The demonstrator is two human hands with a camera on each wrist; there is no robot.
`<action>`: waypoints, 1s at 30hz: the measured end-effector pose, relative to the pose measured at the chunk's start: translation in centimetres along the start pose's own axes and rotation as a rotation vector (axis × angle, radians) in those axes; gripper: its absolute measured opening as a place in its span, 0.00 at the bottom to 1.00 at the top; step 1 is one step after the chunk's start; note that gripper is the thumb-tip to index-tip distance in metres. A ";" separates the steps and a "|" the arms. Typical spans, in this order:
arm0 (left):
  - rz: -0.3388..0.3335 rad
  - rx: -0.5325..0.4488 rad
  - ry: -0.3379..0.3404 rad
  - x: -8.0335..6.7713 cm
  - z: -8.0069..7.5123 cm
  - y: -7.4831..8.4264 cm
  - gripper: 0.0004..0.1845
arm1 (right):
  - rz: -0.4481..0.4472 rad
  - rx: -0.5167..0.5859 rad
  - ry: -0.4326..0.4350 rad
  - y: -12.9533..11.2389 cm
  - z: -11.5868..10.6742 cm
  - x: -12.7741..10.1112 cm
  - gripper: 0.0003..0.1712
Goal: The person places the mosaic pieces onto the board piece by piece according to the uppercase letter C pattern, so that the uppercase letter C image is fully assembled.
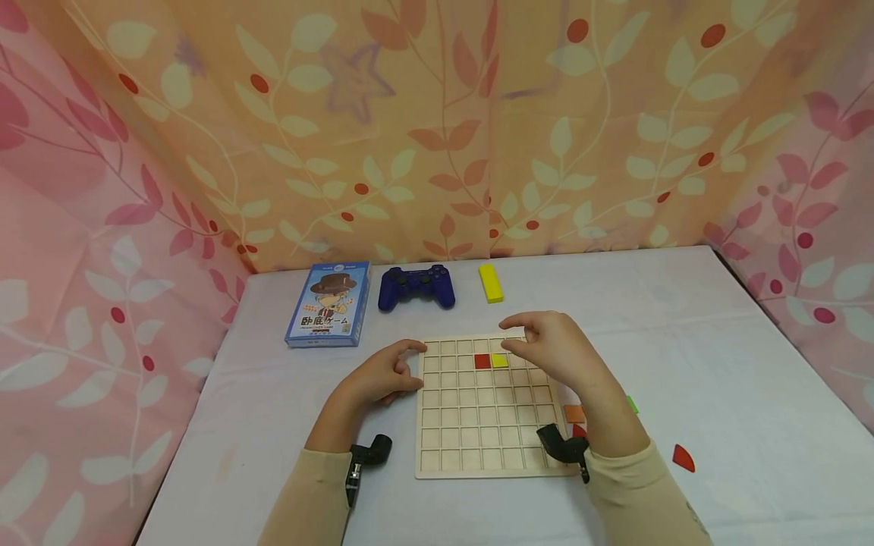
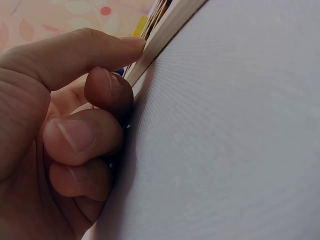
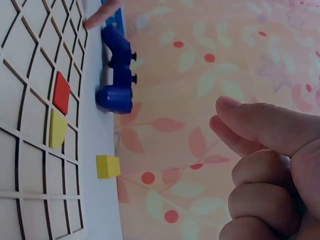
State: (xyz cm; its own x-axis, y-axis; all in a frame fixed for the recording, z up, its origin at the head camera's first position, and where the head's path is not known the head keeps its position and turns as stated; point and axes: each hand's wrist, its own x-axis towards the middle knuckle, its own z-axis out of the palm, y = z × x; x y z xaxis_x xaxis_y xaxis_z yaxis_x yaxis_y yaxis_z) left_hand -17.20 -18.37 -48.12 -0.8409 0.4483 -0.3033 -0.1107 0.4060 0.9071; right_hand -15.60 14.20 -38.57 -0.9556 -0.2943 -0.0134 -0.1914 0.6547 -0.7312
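A wooden grid board (image 1: 451, 440) lies on the white table before me. My left hand (image 1: 382, 371) holds its upper left edge, index fingertip at the corner and thumb on the side; the other fingers (image 2: 82, 135) curl in beside it. A red square tile (image 1: 482, 361) and a yellow piece with a rounded corner (image 1: 500, 360) lie in neighbouring cells near the top. My right hand (image 1: 556, 349) hovers over the board's upper right part. Its thumb and index finger stand apart, nothing between them, while the remaining fingers are curled.
Behind the board are a blue card-game box (image 1: 331, 303), a dark blue game controller (image 1: 416, 287) and a yellow block (image 1: 491, 283). Right of the board lie an orange tile (image 1: 574, 413), a red piece (image 1: 580, 431), a green piece (image 1: 633, 404) and a red quarter-round piece (image 1: 683, 458).
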 end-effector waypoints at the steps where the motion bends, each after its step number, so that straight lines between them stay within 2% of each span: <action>1: -0.001 0.004 0.002 0.0 0.0 0.0 0.34 | 0.000 0.002 0.006 0.1 -0.2 0.0 0.18; 17: -0.033 0.007 0.018 -0.1 0.1 0.0 0.34 | 0.103 0.007 0.107 2.2 -3.3 -0.8 0.20; 30: -0.022 0.007 0.024 -0.1 0.1 0.1 0.35 | 0.163 -0.005 0.145 4.5 -4.2 -0.5 0.22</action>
State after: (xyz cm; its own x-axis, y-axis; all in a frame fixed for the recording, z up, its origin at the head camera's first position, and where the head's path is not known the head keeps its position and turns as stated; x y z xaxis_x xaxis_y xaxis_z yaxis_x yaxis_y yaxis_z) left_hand -17.07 -18.29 -47.99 -0.8506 0.4200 -0.3165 -0.1260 0.4215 0.8980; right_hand -16.89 20.23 -38.93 -0.9962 -0.0812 -0.0329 -0.0323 0.6890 -0.7240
